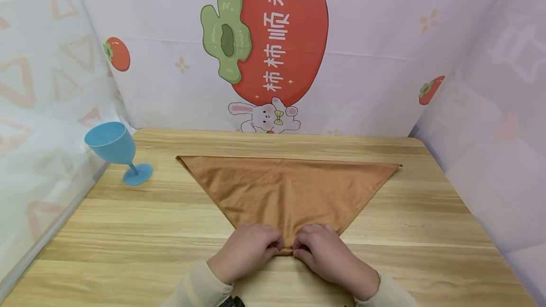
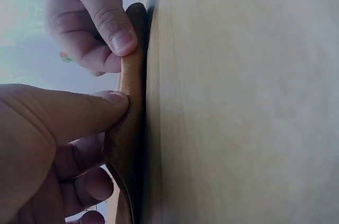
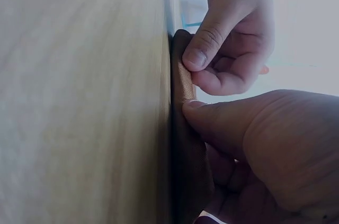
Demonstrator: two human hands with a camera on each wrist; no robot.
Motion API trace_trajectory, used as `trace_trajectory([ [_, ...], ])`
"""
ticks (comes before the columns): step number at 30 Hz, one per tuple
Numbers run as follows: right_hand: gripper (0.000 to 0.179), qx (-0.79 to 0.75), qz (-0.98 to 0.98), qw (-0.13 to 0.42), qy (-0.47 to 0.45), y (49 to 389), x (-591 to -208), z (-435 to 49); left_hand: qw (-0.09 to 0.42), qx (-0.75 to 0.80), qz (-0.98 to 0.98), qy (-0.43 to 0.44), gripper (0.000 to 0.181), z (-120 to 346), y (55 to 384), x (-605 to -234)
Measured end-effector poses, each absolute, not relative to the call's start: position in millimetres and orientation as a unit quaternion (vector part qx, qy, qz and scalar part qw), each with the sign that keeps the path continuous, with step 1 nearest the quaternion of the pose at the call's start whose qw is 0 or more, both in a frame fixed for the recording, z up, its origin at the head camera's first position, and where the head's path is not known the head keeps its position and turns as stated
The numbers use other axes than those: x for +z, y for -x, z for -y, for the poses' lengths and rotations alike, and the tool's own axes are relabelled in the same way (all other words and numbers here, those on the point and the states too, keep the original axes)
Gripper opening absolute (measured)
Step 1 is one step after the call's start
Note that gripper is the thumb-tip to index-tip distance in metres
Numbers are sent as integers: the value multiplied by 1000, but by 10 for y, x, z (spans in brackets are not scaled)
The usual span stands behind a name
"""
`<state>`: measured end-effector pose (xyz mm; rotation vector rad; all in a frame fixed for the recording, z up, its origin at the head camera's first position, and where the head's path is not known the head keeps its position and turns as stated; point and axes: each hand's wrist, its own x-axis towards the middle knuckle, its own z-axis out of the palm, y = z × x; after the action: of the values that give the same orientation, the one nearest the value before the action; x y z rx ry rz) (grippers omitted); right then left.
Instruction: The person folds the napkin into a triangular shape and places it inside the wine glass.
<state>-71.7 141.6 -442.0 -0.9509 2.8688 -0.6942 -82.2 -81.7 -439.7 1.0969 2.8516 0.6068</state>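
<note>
Cloth: an orange-brown cloth [image 1: 286, 193] lay spread on the table as a wide triangle, its long edge across twelve o'clock, its two sharp corners reaching toward ten and two, and its narrow end blunt at six o'clock, nearest the person.
Folded edge: at that six o'clock end the fabric was turned into a small thick roll [image 1: 286, 252], with a short stretch of it showing between the two hands.
Left hand: the left hand [image 1: 251, 251] pinched the roll on its seven o'clock side, thumb on the near face and fingers curled behind.
Right hand: the right hand [image 1: 323, 252] pinched the same roll on its five o'clock side, thumb likewise on the near face; the two thumbs sat close together, apart.
Goblet: a blue goblet [image 1: 112, 145] stood on its foot between nine and ten o'clock from the cloth, well apart from it.
Table: the wood-grained tabletop [image 1: 170, 224] lay under all of these.
Sleeves: pale cuffs [image 1: 200, 285] came in from seven and five o'clock.
Backdrop: a white printed sheet [image 1: 375, 32] hung at twelve o'clock, bearing a large red persimmon [image 1: 294, 22] above a rabbit [image 1: 266, 116].
</note>
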Motion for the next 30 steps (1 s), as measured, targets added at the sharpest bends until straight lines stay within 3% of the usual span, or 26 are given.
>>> trace_trajectory([
  [30, 12, -261, -922, 67, 279, 757, -4439, -1416, 27, 160, -929, -333, 19, 804, 811, -4392],
])
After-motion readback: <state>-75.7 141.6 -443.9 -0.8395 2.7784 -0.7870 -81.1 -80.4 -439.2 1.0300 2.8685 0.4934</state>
